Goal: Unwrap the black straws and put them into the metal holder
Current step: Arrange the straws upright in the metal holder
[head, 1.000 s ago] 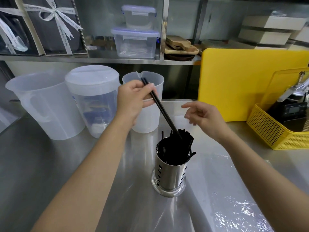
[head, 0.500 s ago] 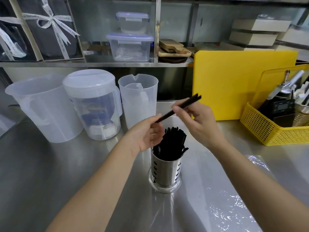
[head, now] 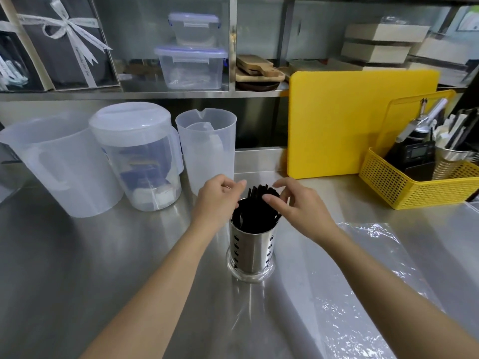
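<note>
Head view: straws bunched at holder's far rim

Left hand and right hand, fingers loosely curled and gripping nothing, touch the black straws standing in the metal holder on the worktop. A sideways nudge could tip it.

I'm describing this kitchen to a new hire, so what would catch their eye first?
Centre stage, both hands, left hand and right hand, hover over black straws bunched in a perforated metal holder on the steel counter. Behind right, a bright yellow cutting board leans beside a yellow plastic basket.
</note>
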Motion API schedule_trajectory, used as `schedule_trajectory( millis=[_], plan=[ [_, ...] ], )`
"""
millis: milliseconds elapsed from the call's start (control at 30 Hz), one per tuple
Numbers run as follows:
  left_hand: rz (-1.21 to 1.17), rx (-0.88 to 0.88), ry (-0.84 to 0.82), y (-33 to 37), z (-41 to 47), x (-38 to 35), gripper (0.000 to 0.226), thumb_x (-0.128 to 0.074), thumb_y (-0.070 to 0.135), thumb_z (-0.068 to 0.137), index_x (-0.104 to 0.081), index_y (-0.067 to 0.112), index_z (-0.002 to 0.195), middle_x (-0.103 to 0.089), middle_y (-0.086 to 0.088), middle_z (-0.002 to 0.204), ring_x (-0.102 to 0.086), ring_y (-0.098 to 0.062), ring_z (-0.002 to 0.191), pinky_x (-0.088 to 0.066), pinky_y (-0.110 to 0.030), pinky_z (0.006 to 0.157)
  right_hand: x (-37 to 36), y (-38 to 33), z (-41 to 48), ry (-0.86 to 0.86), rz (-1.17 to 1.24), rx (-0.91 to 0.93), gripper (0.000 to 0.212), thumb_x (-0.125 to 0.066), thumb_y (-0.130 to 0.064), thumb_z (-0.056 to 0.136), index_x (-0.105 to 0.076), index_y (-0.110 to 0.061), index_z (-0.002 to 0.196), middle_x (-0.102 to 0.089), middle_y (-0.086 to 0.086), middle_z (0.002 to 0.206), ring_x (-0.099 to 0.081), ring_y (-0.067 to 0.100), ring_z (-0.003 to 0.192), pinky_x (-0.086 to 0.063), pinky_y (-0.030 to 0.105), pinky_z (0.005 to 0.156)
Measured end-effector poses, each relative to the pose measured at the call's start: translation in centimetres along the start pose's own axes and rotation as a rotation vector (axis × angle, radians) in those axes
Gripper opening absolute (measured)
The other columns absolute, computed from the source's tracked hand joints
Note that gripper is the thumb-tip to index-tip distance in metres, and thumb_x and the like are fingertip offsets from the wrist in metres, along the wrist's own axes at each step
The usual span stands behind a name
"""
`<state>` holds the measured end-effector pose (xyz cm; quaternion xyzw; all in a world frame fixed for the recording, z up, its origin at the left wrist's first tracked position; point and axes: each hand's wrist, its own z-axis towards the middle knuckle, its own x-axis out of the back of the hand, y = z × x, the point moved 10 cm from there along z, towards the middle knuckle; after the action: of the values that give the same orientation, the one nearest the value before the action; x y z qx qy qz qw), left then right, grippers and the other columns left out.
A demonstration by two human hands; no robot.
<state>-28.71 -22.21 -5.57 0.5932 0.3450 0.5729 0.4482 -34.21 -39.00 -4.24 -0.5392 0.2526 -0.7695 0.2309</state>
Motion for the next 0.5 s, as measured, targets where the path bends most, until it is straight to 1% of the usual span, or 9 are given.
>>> schedule_trajectory(
  millis=[67,133,200,267,367,433,500],
  plan=[
    [0.043,-0.076,-0.012,1.5,-0.9,-0.8,0.021,-0.057,0.042,0.082,-0.060,0.022,0.079,-0.068,0.000,0.078,-0.067,-0.019,0.078,-0.055,-0.046,0.080,1.6,1.2,-0.9,0.084,0.032,-0.025,0.036,-0.057,-0.046,0.084,-0.056,-0.018,0.107,-0.054,-0.007,0.065,-0.050,0.008,0.062,-0.040,0.031,0.061],
    [0.070,-0.165,-0.034,3.6,-1.9,-2.3,0.021,-0.057,0.042,0.083,-0.060,0.022,0.082,-0.067,0.003,0.081,-0.066,-0.018,0.081,-0.055,-0.041,0.079,3.1,2.6,-1.9,0.131,0.017,-0.049,0.035,-0.057,-0.045,0.085,-0.057,-0.017,0.107,-0.053,-0.008,0.064,-0.049,0.008,0.061,-0.040,0.031,0.062],
    [0.116,-0.245,-0.081,5.5,-3.1,-4.7,0.022,-0.056,0.043,0.084,-0.061,0.021,0.088,-0.066,0.005,0.083,-0.064,-0.016,0.083,-0.053,-0.036,0.079,4.5,4.4,-2.9,0.151,-0.027,-0.083,0.036,-0.056,-0.045,0.085,-0.057,-0.017,0.107,-0.055,-0.005,0.066,-0.051,0.013,0.063,-0.042,0.034,0.064],
    [0.166,-0.300,-0.146,6.5,-4.2,-7.9,0.028,-0.056,0.045,0.084,-0.062,0.020,0.095,-0.067,0.004,0.089,-0.062,-0.014,0.085,-0.052,-0.036,0.080,6.0,6.6,-4.0,0.158,-0.094,-0.119,0.037,-0.056,-0.047,0.085,-0.056,-0.018,0.107,-0.059,-0.001,0.072,-0.054,0.019,0.068,-0.045,0.037,0.066],
    [0.240,-0.313,-0.269,5.9,-5.8,-13.6,0.041,-0.052,0.050,0.080,-0.061,0.018,0.105,-0.068,0.000,0.103,-0.062,-0.015,0.094,-0.051,-0.037,0.086,8.2,10.9,-5.6,0.144,-0.164,-0.180,0.043,-0.056,-0.050,0.083,-0.055,-0.021,0.115,-0.063,0.001,0.089,-0.057,0.019,0.077,-0.048,0.037,0.069],
    [0.291,-0.302,-0.324,4.7,-6.4,-17.3,0.041,-0.054,0.045,0.083,-0.058,0.018,0.113,-0.064,-0.002,0.115,-0.059,-0.018,0.104,-0.048,-0.037,0.091,9.3,14.2,-6.8,0.123,-0.142,-0.237,0.049,-0.058,-0.048,0.083,-0.052,-0.020,0.123,-0.063,0.004,0.105,-0.059,0.019,0.087,-0.048,0.038,0.076],
    [0.357,-0.268,-0.338,3.0,-6.7,-20.2,0.041,-0.054,0.042,0.085,-0.054,0.019,0.119,-0.059,-0.001,0.123,-0.055,-0.019,0.112,-0.044,-0.034,0.094,10.1,17.9,-8.2,0.092,-0.132,-0.305,0.055,-0.059,-0.046,0.083,-0.047,-0.019,0.130,-0.059,0.007,0.118,-0.057,0.022,0.101,-0.047,0.039,0.084]
  ],
)
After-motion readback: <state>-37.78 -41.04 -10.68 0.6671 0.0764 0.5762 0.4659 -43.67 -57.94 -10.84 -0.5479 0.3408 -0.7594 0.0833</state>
